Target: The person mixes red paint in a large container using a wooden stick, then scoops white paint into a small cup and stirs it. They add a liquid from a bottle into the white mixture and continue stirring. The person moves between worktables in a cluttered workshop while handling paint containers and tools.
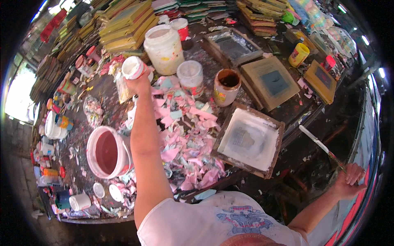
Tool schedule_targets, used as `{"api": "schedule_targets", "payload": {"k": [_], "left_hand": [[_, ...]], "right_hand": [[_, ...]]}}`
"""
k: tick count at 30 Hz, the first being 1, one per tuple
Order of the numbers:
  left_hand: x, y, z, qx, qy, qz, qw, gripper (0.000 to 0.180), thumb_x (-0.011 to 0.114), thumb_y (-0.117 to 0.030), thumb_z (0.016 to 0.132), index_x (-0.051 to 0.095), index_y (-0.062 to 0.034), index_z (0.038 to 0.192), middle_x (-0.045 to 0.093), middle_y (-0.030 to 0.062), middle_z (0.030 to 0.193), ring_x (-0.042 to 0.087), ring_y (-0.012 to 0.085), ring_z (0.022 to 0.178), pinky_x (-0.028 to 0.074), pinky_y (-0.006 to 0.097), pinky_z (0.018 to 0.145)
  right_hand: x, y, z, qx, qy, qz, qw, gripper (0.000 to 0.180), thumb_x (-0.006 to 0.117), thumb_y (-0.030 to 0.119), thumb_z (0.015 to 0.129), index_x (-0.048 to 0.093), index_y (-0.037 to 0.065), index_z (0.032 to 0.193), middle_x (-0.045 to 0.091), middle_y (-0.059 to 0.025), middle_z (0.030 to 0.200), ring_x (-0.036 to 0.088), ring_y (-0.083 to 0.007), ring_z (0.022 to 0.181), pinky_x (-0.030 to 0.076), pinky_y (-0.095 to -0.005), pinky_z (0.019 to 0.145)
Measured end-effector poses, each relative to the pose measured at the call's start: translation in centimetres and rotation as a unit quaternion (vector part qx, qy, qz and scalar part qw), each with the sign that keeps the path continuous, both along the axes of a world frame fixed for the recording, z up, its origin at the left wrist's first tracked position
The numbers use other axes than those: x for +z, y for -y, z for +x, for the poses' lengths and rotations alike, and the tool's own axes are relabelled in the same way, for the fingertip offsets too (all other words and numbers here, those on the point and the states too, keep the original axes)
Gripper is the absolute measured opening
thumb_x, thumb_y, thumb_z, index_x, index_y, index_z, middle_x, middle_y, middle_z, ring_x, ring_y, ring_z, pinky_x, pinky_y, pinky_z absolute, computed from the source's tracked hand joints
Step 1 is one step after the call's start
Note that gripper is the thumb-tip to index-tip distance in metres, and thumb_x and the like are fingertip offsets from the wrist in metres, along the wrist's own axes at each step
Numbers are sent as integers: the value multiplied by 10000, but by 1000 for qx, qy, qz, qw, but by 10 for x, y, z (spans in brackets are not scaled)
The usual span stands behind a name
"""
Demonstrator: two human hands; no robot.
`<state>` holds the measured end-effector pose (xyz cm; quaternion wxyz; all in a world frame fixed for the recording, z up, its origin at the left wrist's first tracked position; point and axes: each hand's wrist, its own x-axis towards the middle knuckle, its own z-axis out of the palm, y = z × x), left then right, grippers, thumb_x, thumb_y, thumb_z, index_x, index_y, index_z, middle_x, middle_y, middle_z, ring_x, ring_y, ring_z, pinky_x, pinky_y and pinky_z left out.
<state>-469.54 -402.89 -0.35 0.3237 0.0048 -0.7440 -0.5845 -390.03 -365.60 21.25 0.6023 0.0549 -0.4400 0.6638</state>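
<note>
The left grip [138, 84] is grasping a small white tub [133, 68] near the big bucket [164, 55] on the desk [78, 111]; the right grip [351, 179] is clasping a pale stick [314, 137] beyond it. The tub is looking light but slick, favouring its sides; the stick, stiff.

Far left of the left fingers [140, 85], white light glares at me through an opening [20, 96], a grey wall [16, 147] just beside it. A dark, paint-spattered worktable [80, 135] spreads beneath those fingers and well around them; beyond the right fingers [355, 173] I see small, bright strip lights [382, 72].
</note>
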Motion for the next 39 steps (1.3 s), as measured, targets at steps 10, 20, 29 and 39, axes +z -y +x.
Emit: {"api": "schedule_targets", "payload": {"k": [10, 20, 29, 39], "left_hand": [[-22, 7, -50, -211, 48, -9, 976, 910, 1081, -87, 686, 660, -14, 1489, 761, 145, 1420, 737, 302, 1290, 554, 446, 1176], [-11, -18, 11, -44, -31, -37, 998, 760, 1020, -173, 802, 696, 11, 1464, 772, 161, 1359, 736, 342, 1239, 570, 521, 1125], [69, 31, 359, -363, -182, -104, 908, 752, 795, -155, 939, 524, 8, 1621, 563, 286, 1630, 491, 465, 1586, 377, 546, 1332], [103, 400, 438, 73, -265, -267, 924, 1095, 899, -107, 860, 259, 92, 1726, 389, 314, 1734, 404, 462, 1619, 343, 573, 1332]], "right_hand": [[-2, 10, -49, 23, 17, 52, 998, 616, 583, 605, 1170, 714, 4, 1200, 453, 7, 708, 409, -122, 613, 384, -292, 559], [-7, 39, -61, 58, -27, 25, 998, 729, 480, 689, 1181, 721, 3, 1242, 453, 3, 689, 387, -108, 602, 378, -286, 504], [-32, 36, -67, 129, -83, 5, 988, 486, 695, 552, 990, 510, 109, 912, 459, -65, 826, 468, -229, 768, 374, -424, 677], [-8, 88, -139, 198, -55, -94, 974, 495, 734, 483, 792, 359, 161, 763, 315, -12, 683, 358, -193, 697, 340, -382, 704]]}}
